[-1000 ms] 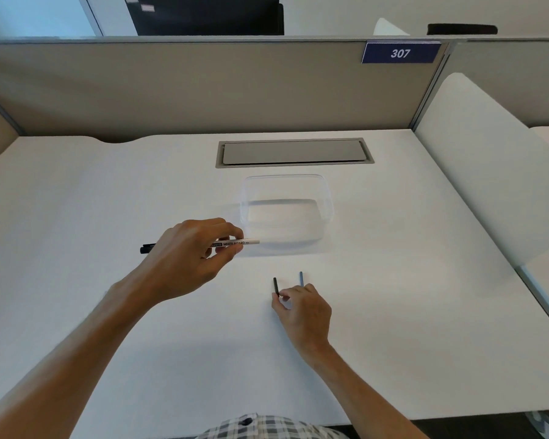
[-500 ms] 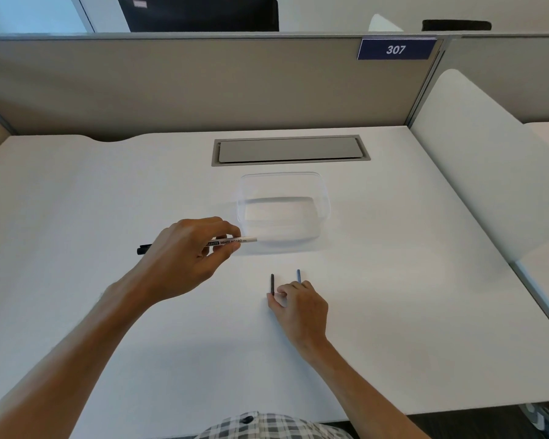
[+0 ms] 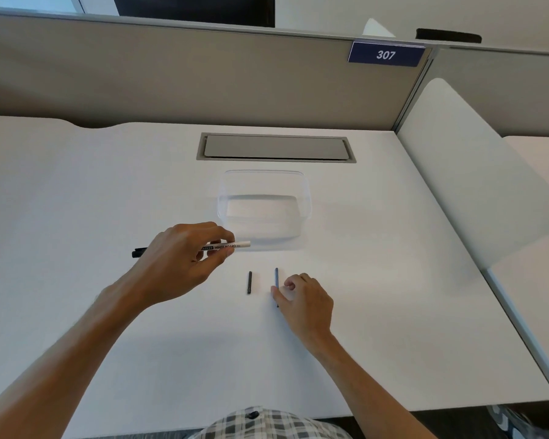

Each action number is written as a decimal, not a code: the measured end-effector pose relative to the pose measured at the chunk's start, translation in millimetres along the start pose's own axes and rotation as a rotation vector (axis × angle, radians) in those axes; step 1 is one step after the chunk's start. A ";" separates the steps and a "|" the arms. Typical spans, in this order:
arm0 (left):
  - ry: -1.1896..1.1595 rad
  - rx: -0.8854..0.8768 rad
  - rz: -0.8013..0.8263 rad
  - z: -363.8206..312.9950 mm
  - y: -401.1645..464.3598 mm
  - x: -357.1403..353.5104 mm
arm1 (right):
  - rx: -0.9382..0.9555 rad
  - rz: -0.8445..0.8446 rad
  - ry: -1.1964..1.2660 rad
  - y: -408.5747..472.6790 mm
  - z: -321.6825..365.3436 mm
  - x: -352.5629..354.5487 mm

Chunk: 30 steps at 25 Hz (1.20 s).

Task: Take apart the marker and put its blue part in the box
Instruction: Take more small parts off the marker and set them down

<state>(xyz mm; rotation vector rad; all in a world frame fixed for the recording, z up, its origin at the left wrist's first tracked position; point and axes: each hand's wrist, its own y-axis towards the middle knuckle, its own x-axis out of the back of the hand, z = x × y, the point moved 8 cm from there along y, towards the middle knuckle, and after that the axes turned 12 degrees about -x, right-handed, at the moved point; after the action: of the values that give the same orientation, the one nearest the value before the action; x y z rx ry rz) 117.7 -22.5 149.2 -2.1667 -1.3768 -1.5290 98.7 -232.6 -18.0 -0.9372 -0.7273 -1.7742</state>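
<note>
**Picking up the blue part without disturbing its neighbour**

Head view: The left hand holds the marker body level above the table, fingers and thumb curled round its middle, the white printed end pointing toward the clear box and the black end sticking out behind the hand. The right hand rests low on the table with fingers curled, its thumb and fingertips touching the near end of the blue part; whether it is already pinched or only touched I cannot tell. The blue part lies flat, pointing away from the person, just short of the box and outside it. A thin black part lies parallel just to its left, apart from both hands.

The step in hand looks like lifting the blue part. It is thin and lies flush, so rolling it slightly against the thumb should help get a fingertip under. Keeping the pinch to the right side avoids nudging the black part. Then it is a short carry forward over the near rim, releasing low inside.
</note>
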 end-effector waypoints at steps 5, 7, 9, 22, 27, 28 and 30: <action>0.016 0.016 0.008 -4.5 -1.9 -4.8 | -0.023 0.049 0.346 5.2 16.2 27.8; 0.022 0.019 0.025 -6.0 -2.7 -8.1 | 0.058 0.115 0.532 5.7 36.5 46.3; 0.022 0.010 0.049 -7.7 -2.9 -12.9 | 0.237 0.157 0.566 0.2 63.1 68.3; 0.130 0.073 0.109 6.3 -2.4 -11.1 | 0.744 -0.086 0.204 -3.4 101.4 97.2; 0.101 0.052 0.125 5.3 -3.5 -15.7 | 0.790 -0.106 0.107 -12.3 115.8 88.3; 0.098 0.044 0.128 3.9 -3.3 -18.1 | 0.815 -0.121 0.084 -16.2 121.8 85.9; 0.112 0.046 0.137 4.4 -4.2 -21.4 | 0.848 -0.158 0.064 -20.0 129.7 84.2</action>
<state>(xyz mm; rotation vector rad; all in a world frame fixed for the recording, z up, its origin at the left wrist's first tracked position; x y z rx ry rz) 116.3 -30.1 128.3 -2.0676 -1.1916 -1.5268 95.3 -160.9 120.3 -0.2497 -1.3838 -1.3903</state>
